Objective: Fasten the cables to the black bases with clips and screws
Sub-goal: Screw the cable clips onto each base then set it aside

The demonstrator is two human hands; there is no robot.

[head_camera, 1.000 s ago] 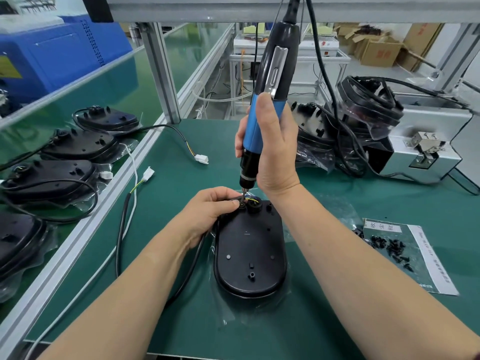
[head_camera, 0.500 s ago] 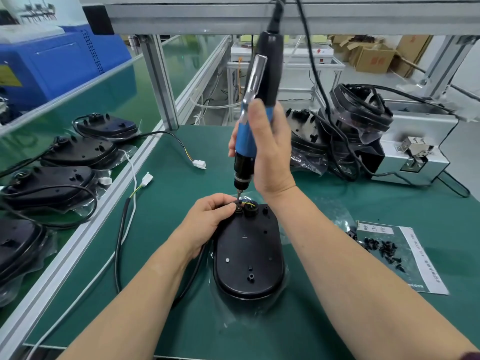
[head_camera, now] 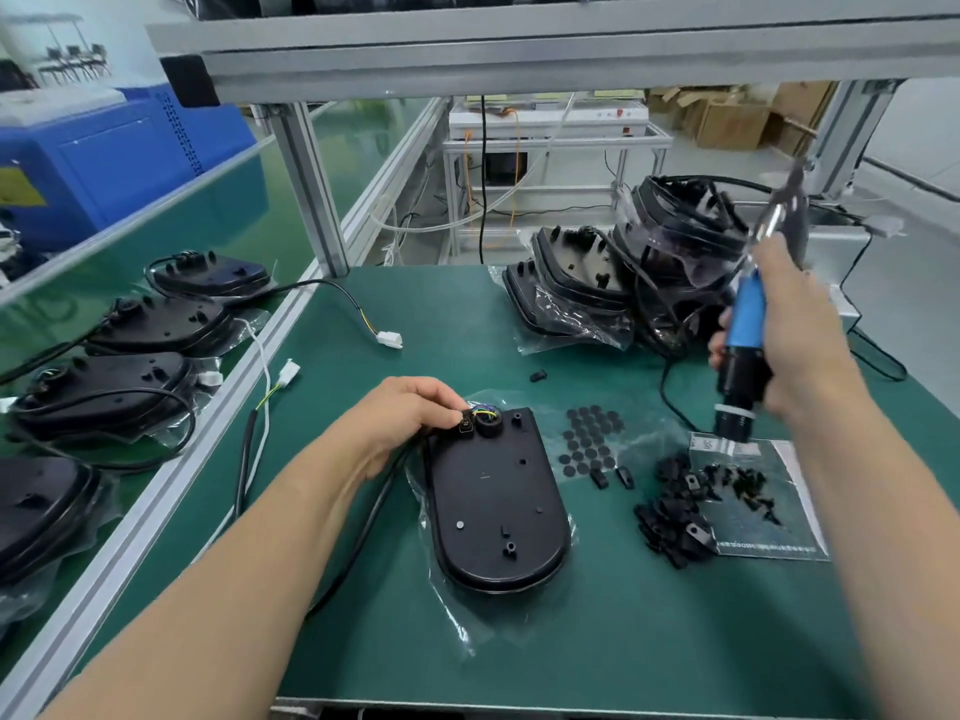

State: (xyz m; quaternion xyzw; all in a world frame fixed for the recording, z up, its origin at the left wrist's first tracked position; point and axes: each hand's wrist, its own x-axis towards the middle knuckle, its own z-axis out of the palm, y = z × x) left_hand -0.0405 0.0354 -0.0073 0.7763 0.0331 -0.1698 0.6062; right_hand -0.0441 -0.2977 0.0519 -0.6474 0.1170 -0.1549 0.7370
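While the left hand (head_camera: 410,415) pinches the clip (head_camera: 466,427) to steady the cable (head_camera: 363,527) at the base's (head_camera: 498,511) top, mid-desk (head_camera: 597,646), the right hand (head_camera: 800,330) grips the driver (head_camera: 744,324) at frame right, seemingly clear of the work.

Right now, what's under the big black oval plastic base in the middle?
A crinkly clear plastic bag, its edges poking out around the black oval base, lying on the green mat. Whatever sits beneath the base's middle is covered.

Printed sheet (head_camera: 769,548), text too blurred
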